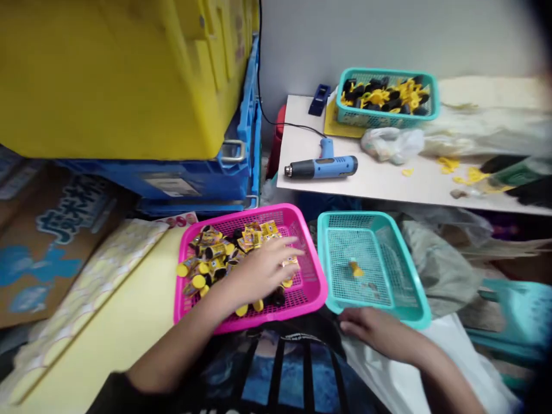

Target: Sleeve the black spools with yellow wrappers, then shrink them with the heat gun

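Pieces with yellow caps (pixel 199 282) lie heaped in the pink basket (pixel 317 276), mostly toward its left and middle; mesh shows bare at its right end. The operator's left hand (pixel 273 261) is over the heap, palm down, fingers spread apart and visibly clamped on nothing. Just right of the pink basket stands a turquoise basket (pixel 357 247) containing one small orange-and-yellow piece (pixel 356 268). The right hand (pixel 373 330) is at that basket's near rim, fingers curled; whether they grip it cannot be told. Beyond the pink basket, to the right, a heat gun (pixel 321 168) lies on a white table (pixel 302 138).

For sound handling (a judgement), single pieces are best lifted from the top of the heap with the fingertips, as round bodies may roll. Light pressure should spare the printed surfaces.

The left palm's underside is hidden, as are pieces beneath the left forearm. Lettering on the pieces is too small to read. Far right of the pink basket, the view blurs and darkens at its margin.
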`<state>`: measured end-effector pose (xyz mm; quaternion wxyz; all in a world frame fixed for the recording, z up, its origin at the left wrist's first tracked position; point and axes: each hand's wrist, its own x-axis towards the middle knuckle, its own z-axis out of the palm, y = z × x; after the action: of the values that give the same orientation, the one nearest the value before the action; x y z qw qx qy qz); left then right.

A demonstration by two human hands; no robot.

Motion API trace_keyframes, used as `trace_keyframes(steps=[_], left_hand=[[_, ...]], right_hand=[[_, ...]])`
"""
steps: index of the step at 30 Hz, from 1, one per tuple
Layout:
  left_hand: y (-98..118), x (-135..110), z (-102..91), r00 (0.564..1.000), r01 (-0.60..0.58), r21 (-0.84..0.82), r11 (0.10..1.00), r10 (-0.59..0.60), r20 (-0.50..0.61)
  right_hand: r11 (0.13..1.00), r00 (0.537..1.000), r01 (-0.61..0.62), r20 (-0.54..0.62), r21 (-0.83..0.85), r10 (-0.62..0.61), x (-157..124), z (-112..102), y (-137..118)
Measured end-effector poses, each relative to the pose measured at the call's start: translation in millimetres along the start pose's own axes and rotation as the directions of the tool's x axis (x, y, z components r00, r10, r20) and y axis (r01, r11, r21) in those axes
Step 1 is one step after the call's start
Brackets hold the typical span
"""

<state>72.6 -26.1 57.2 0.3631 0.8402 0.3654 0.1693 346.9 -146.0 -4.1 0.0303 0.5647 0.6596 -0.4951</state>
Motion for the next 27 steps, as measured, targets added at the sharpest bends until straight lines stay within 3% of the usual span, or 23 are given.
trace_keyframes(steps=[2,4,6,8,10,11,13,16,17,18,21,22,23,25,27], left_hand=[[-29.3,-28.7,-28.6,0.947,0.249,0.162,0.955,-0.204,-0.249],[-55.7,-49.8,-45.3,0.861,0.435,0.271,0.859,-0.308,-0.404],[-75.6,-62.2,-47.4,0.833,0.505,0.309,0.806,-0.361,-0.42],[-87.9,-68.4,-40.9,0.834,0.52,0.308,0.797,-0.395,-0.386],[-93.7,-72.0,-35.8,0.821,0.535,0.256,0.805,-0.423,-0.384],[-94.4,-73.5,-36.1,0.794,0.56,0.207,0.802,-0.449,-0.41],[-91.2,-74.2,-41.6,0.691,0.63,0.057,0.774,-0.526,-0.495],[-73.0,-61.2,-47.6,0.513,0.618,-0.231,0.751,-0.608,-0.606],[-63.1,-51.4,-44.4,0.518,0.55,-0.307,0.777,-0.606,-0.604],[-51.5,-39.0,-37.7,0.578,0.457,-0.352,0.817,-0.573,-0.581],[-12.1,4.5,-4.4,0.819,0.255,-0.382,0.888,-0.409,-0.403],[-0.1,16.6,6.6,0.911,0.194,-0.323,0.926,-0.292,-0.291],[9.7,25.1,15.0,0.971,0.107,-0.248,0.963,-0.155,-0.182],[18.7,27.9,20.5,0.999,-0.043,-0.15,0.988,0.042,-0.009],[10.5,11.4,9.9,0.996,-0.071,-0.043,0.997,0.074,0.057]], right_hand=[[0.983,0.984,0.173,-0.056,0.056,-0.17,11.2,-31.1,-43.5],[0.935,0.917,0.353,-0.206,0.025,-0.341,46.0,-47.9,-89.4],[0.862,0.817,0.495,-0.277,-0.111,-0.505,98.6,-45.8,-130.1],[0.855,0.797,0.504,-0.317,-0.12,-0.514,154.3,-29.0,-159.8],[0.844,0.785,0.524,-0.318,-0.118,-0.532,197.5,-8.7,-176.2],[0.833,0.781,0.536,-0.295,-0.134,-0.55,211.2,-1.0,-179.9],[0.818,0.782,0.547,-0.242,-0.175,-0.575,219.9,5.2,-180.1],[0.818,0.771,0.537,-0.273,-0.206,-0.575,187.6,-8.9,-166.6],[0.827,0.757,0.528,-0.335,-0.192,-0.561,167.0,-17.7,-158.1],[0.852,0.755,0.499,-0.401,-0.16,-0.518,143.4,-27.3,-147.0],[0.957,0.79,0.286,-0.576,0.048,-0.207,68.5,-54.8,-97.9],[0.982,0.741,0.172,-0.667,0.073,-0.081,47.4,-61.9,-78.5],[0.996,0.705,0.05,-0.709,0.075,0.018,30.4,-67.3,-59.6],[0.99,0.619,-0.136,-0.783,-0.033,0.059,11.9,-71.5,-31.4],[0.972,0.556,-0.171,-0.83,-0.16,-0.039,15.8,-66.6,-25.5]])
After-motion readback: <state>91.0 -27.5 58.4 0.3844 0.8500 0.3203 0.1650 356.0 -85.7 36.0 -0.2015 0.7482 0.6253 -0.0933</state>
